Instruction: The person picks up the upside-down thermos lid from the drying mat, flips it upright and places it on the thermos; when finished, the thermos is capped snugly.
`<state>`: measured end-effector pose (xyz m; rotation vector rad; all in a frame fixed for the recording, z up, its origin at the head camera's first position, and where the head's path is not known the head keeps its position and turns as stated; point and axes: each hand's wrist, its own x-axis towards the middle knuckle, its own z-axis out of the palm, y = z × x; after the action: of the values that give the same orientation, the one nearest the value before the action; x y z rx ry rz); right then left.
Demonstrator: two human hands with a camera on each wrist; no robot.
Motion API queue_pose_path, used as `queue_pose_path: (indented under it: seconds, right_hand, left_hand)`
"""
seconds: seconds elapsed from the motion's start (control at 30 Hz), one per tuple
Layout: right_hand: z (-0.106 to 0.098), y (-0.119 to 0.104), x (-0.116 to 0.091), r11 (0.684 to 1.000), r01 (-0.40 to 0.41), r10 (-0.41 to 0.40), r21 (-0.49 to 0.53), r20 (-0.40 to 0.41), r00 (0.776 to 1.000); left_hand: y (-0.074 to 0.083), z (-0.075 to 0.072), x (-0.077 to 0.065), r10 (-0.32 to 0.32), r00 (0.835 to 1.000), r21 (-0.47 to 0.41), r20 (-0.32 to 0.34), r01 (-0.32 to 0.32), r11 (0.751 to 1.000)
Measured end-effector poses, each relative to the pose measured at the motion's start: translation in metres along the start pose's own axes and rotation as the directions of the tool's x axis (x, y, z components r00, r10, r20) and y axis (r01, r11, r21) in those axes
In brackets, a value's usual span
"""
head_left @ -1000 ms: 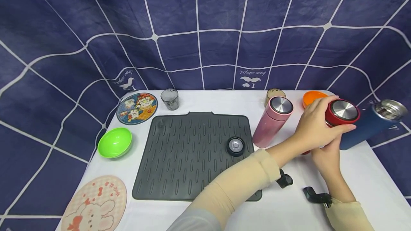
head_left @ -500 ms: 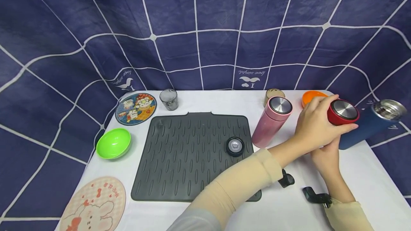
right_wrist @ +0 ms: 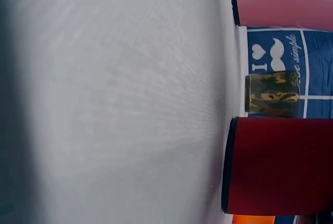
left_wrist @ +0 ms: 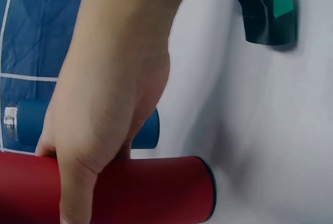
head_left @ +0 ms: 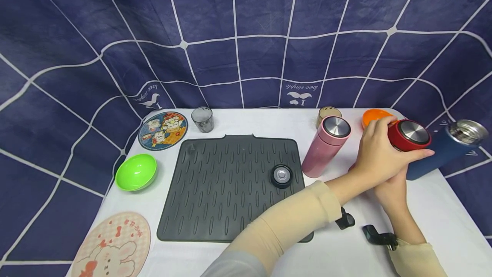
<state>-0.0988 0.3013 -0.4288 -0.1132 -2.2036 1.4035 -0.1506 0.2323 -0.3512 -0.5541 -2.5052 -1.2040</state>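
At the right of the head view, my left hand (head_left: 378, 153) grips the red lid (head_left: 414, 132) of a vacuum flask, fingers at its far side and thumb along its near side. Below it, my right hand (head_left: 393, 191) holds the flask's body. The left wrist view shows that right hand (left_wrist: 99, 115) wrapped round the red vacuum flask (left_wrist: 156, 190), thumb across the front. In the right wrist view the lower body of the flask (right_wrist: 281, 167) stands out at the lower right; no hand appears there. A blue bottle (head_left: 434, 153) with a bare steel mouth stands just behind.
Left of my hands stands a pink flask (head_left: 322, 151), with an amber glass (head_left: 328, 111) and orange bowl (head_left: 374, 116) behind. A dark mat (head_left: 226, 191) bears a black round lid (head_left: 282, 176). Farther left are a grey glass (head_left: 203, 119), green bowl (head_left: 136, 172) and two round mats.
My left hand has turned slightly on the red lid; its thumb tip now reaches a little farther right. My right hand has hardly moved.
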Motion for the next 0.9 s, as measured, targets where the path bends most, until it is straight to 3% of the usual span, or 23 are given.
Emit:
queue_pose_path:
  seconds: [0.23, 0.37, 0.53, 0.63, 0.77, 0.9]
  right_hand:
    - [-0.001, 0.023, 0.001, 0.997, -0.061, 0.060, -0.050, -0.020, 0.998]
    - [0.000, 0.035, 0.004, 0.995, -0.066, 0.063, -0.080, -0.035, 0.997]
    - [0.001, 0.018, 0.005, 0.996, -0.080, 0.079, -0.042, -0.032, 0.996]
    - [0.002, 0.004, 0.003, 0.995, -0.093, 0.092, -0.034, -0.022, 0.996]
    - [0.003, 0.000, 0.001, 0.998, -0.068, 0.068, -0.009, -0.010, 0.998]
    - [0.001, 0.008, 0.000, 0.997, -0.071, 0.071, -0.022, -0.011, 0.997]
  left_hand:
    - [0.002, 0.002, 0.001, 0.015, 1.000, 0.069, -0.007, -0.014, 0.998]
    - [0.001, 0.001, 0.003, -0.002, 1.000, 0.024, 0.030, 0.001, 1.000]
    - [-0.005, 0.000, 0.008, -0.001, 0.987, -0.101, 0.159, 0.017, 0.995]
    - [-0.007, -0.002, 0.009, 0.023, 0.980, -0.128, 0.196, 0.003, 0.992]
    - [-0.005, -0.002, 0.008, -0.013, 0.987, -0.082, 0.157, 0.026, 0.996]
    - [0.002, 0.002, 0.006, -0.052, 0.998, 0.055, 0.045, 0.050, 0.997]
